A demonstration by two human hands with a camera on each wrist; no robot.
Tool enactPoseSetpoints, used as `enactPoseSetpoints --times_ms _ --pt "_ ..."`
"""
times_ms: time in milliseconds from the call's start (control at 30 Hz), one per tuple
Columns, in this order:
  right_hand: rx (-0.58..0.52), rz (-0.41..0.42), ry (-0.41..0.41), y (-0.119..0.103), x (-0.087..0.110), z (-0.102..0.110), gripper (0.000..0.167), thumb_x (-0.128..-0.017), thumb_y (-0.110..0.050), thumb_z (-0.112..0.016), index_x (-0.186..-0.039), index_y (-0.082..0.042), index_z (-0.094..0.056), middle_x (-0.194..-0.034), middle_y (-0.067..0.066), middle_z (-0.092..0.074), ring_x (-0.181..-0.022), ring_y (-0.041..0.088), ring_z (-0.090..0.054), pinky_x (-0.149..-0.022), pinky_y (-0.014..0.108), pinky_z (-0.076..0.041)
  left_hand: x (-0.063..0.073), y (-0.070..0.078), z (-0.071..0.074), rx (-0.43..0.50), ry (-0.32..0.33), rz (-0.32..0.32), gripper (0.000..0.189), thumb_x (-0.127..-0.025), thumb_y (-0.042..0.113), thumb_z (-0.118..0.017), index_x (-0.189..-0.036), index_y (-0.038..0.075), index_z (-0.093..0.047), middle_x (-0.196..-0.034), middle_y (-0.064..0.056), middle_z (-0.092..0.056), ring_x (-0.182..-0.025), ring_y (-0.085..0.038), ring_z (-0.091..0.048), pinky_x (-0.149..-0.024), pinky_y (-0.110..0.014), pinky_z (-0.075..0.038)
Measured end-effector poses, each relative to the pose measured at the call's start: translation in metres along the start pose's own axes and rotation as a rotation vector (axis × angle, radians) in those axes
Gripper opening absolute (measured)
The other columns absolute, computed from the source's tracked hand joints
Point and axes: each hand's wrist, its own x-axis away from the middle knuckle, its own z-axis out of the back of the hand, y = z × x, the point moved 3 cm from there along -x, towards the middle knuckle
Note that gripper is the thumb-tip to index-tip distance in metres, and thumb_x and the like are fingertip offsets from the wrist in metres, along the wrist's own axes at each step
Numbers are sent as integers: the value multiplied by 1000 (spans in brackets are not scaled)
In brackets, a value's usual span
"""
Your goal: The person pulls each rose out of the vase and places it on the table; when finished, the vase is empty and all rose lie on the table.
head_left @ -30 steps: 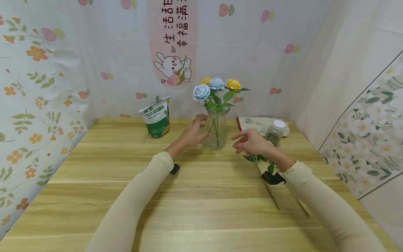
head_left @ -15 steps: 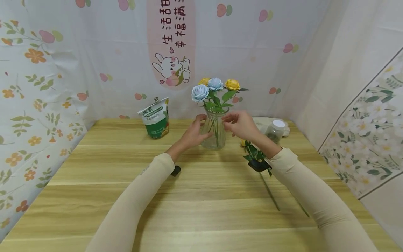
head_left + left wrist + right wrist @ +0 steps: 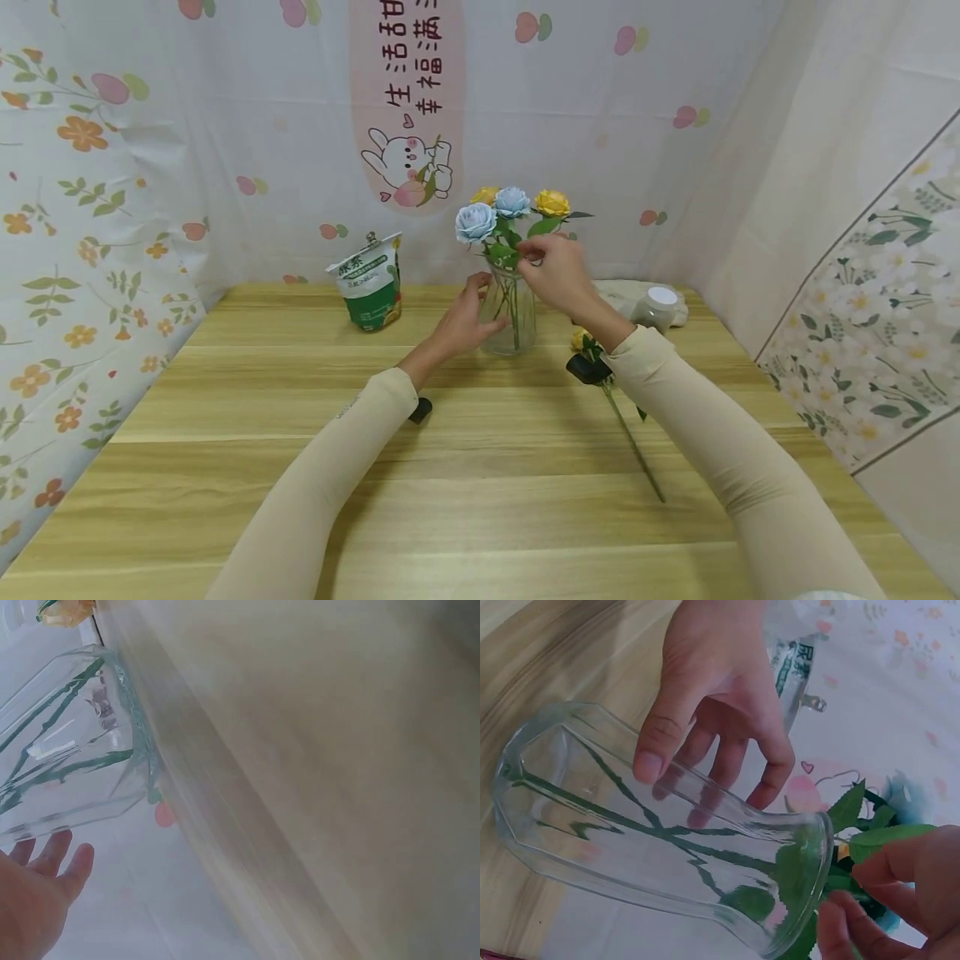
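A clear glass vase [image 3: 516, 321] stands upright at the back middle, holding light blue roses [image 3: 476, 222] and yellow roses [image 3: 552, 202]. My left hand [image 3: 459, 321] holds the vase from its left side; in the right wrist view its thumb lies along the near glass and its fingers [image 3: 727, 761] curve behind. At the vase's mouth, my right hand [image 3: 557, 271] pinches at the leafy rose stems. Its curled fingers [image 3: 900, 862] meet a green leaf [image 3: 889, 838] just outside the rim. Exactly which stem lies between the fingertips is partly hidden.
Another yellow rose [image 3: 581, 339] lies on the table [image 3: 480, 508] under my right forearm. Behind that arm stand a white-lidded jar [image 3: 656, 307] and a pale cloth [image 3: 621, 289]. A green and white pouch [image 3: 371, 287] with a clip stands back left.
My right hand has moved left and up from the open table beside the vase to the leaves at its mouth. My left hand has stayed at the vase's side.
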Motion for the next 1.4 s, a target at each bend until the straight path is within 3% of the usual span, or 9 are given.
enactPoseSetpoints --times_ms 133,267,367,567,700,833,1000,1167,1400 --pt "-16 -69 -70 2 -3 -5 27 -93 -9 -61 -115 2 -71 -111 18 -70 -103 32 -65 -83 45 -52 0 -2 0 31 -8 -7 80 -90 19 -75 -148 3 -22 -152 -17 -34 -133 -39 -47 -108 -43 -40" --pt "-26 -77 -89 6 -5 -9 27 -93 -9 -59 -115 2 -71 -112 19 -71 -71 26 -64 -63 37 -50 0 -2 1 61 -6 -32 79 -89 16 -76 -146 1 -23 -151 -18 -34 -133 -42 -46 -109 -43 -39" --pt "-25 -69 -91 7 -6 -11 29 -94 -8 -57 -117 2 -70 -113 20 -70 -45 17 -45 -50 31 -40 0 -2 1 72 3 -45 80 -88 14 -77 -146 0 -24 -150 -19 -35 -133 -43 -46 -109 -44 -39" --pt "-43 -131 -92 9 -6 -15 31 -95 -8 -54 -120 0 -69 -115 20 -69 -39 9 -29 -45 27 -33 2 -5 0 61 -4 -19 82 -88 15 -77 -147 1 -23 -151 -18 -35 -134 -39 -46 -108 -45 -40" --pt "26 -142 -50 9 -7 -14 30 -94 -9 -54 -119 -3 -71 -102 20 -70 -47 16 -37 -49 31 -35 2 -6 1 46 -4 -10 81 -88 16 -77 -147 3 -23 -151 -18 -35 -135 -37 -46 -108 -44 -40" --pt "178 -133 -32 8 -9 -14 29 -95 -15 -55 -115 -6 -74 -105 13 -72 -72 27 -52 -69 42 -43 2 -5 2 32 -5 -8 82 -88 19 -77 -148 3 -23 -152 -17 -34 -135 -37 -46 -108 -44 -40" --pt "311 -134 -63 7 -12 -14 28 -96 -19 -55 -112 -9 -76 -103 11 -73 -97 35 -56 -85 53 -39 1 -5 2 23 -14 -12 83 -89 20 -77 -148 4 -22 -153 -17 -33 -136 -36 -45 -109 -43 -39" --pt "368 -138 -83 3 -15 -16 27 -96 -20 -56 -111 -10 -76 -104 14 -72 -98 39 -56 -83 54 -41 2 -5 3 31 -13 -12 83 -89 19 -76 -149 3 -21 -153 -17 -33 -136 -36 -45 -109 -44 -39" --pt "327 -142 -111 4 -18 -20 37 -94 -17 -55 -127 -3 -67 -125 19 -65 -108 44 -51 -95 58 -36 2 -6 2 24 -28 -23 84 -90 23 -75 -149 1 -20 -154 -18 -32 -136 -37 -44 -109 -43 -39"
